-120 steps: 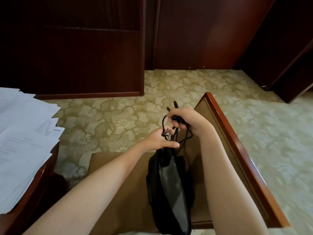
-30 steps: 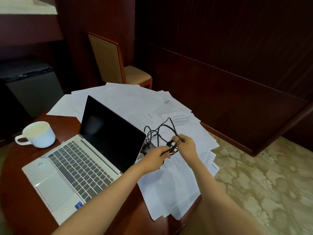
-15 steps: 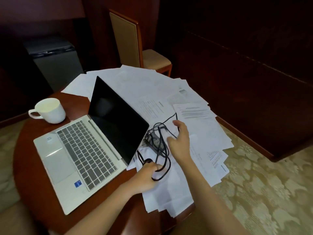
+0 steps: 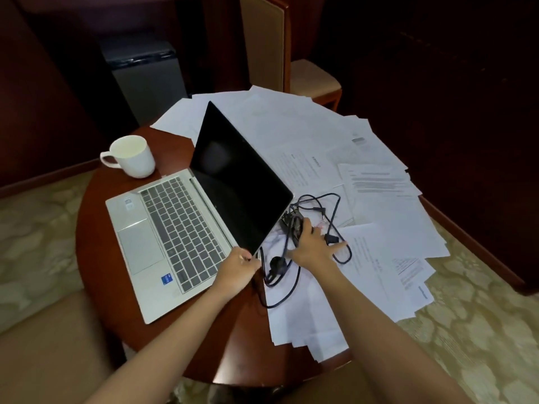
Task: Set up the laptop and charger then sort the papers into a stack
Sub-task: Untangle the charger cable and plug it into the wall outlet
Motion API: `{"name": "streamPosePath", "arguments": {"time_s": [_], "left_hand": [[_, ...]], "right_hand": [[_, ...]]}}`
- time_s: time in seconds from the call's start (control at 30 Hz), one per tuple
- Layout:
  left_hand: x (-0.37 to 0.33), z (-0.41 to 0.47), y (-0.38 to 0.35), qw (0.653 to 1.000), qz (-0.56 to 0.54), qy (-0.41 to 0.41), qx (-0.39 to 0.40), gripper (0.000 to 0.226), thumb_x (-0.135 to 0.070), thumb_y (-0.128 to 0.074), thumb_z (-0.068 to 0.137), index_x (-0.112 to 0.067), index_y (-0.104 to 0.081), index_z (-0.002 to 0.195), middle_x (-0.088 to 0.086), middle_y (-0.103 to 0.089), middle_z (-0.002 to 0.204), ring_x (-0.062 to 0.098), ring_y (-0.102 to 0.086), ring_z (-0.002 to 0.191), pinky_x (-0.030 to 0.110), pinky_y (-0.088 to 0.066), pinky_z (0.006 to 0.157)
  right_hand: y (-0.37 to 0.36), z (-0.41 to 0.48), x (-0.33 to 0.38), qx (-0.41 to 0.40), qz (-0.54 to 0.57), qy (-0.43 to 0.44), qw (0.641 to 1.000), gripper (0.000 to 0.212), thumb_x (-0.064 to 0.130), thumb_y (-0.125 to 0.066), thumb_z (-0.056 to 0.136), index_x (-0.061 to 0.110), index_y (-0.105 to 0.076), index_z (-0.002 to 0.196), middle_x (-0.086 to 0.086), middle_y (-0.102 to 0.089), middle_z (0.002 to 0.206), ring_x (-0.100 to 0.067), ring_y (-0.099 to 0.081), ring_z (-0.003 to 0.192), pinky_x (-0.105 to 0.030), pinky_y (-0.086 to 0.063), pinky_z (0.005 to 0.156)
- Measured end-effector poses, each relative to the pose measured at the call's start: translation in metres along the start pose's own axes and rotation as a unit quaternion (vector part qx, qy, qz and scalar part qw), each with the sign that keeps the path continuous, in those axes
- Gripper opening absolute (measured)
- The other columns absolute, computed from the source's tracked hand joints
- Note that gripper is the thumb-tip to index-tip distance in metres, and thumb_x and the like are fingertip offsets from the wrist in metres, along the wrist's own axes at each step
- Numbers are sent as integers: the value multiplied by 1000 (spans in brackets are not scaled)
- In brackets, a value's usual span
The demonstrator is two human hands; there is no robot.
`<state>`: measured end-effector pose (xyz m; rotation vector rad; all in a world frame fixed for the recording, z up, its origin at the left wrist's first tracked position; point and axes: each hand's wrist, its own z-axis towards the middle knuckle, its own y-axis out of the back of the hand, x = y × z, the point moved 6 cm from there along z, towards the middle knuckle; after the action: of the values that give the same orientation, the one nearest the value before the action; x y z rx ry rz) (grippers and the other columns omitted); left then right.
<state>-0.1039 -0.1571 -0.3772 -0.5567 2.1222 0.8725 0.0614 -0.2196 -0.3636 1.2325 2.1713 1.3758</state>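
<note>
So the laptop (image 4: 186,228) is open on the round wooden table (image 4: 96,243), silver body, dark screen, its keyboard angled toward your left side. Your left hand (image 4: 237,272) is at the near right corner of it, right where the screen meets the base, fingers curled and pinching at something by that edge. It looks like the end of the cable, but it's too small for me to say for sure.

The charger (image 4: 294,225) sits just beside the laptop's right edge, on top of the papers (image 4: 379,217), with its black cable (image 4: 332,211) looped in a loose tangle around it. A round black plug (image 4: 276,262) lies between your two hands, and more cord trails from it toward the table's near edge. Your right hand (image 4: 313,246) is spread flat over the tangle, palm down, fingers splayed, pressing on the cable rather than gripping it.

The papers aren't stacked at all. They're fanned out over the whole right and far half of the table, overlapping each other, some hanging off the rim, a few showing printed text.

A white mug (image 4: 131,156) stands on bare wood past the laptop's far left corner. Beyond the table there's a wooden chair (image 4: 271,51) with a tan cushion, and a grey box-like cabinet (image 4: 145,74) in the dark corner to its left. The floor is patterned carpet (image 4: 481,330).
</note>
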Motion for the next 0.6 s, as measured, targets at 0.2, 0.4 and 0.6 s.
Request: {"name": "streamPosePath", "arguments": {"time_s": [0.2,0.4,0.6], "left_hand": [[4,-3,-26,987,94,-18,129,15,-20,-49,93,-11,-57,103,3,-53,91,19,-51,88,26,-35,76],[8,0,-37,972,208,-60,91,28,-16,-61,85,-17,-58,113,5,-35,108,24,-46,105,20,-36,84],[-3,-10,-39,927,348,-129,54,21,-23,-45,95,-19,-58,111,6,-42,105,26,-55,95,28,-43,79]], "right_hand": [[5,0,-17,-86,52,4,995,54,27,-56,89,6,-35,134,-8,-32,141,-28,-52,114,-44,-31,101],[11,-16,-40,-152,111,21,982,55,17,-59,85,5,-35,133,-11,-33,133,-34,-54,104,-42,-37,97],[8,-30,-80,-184,144,-29,972,51,18,-61,85,1,-40,128,-15,-37,131,-37,-54,104,-46,-39,97]]}}
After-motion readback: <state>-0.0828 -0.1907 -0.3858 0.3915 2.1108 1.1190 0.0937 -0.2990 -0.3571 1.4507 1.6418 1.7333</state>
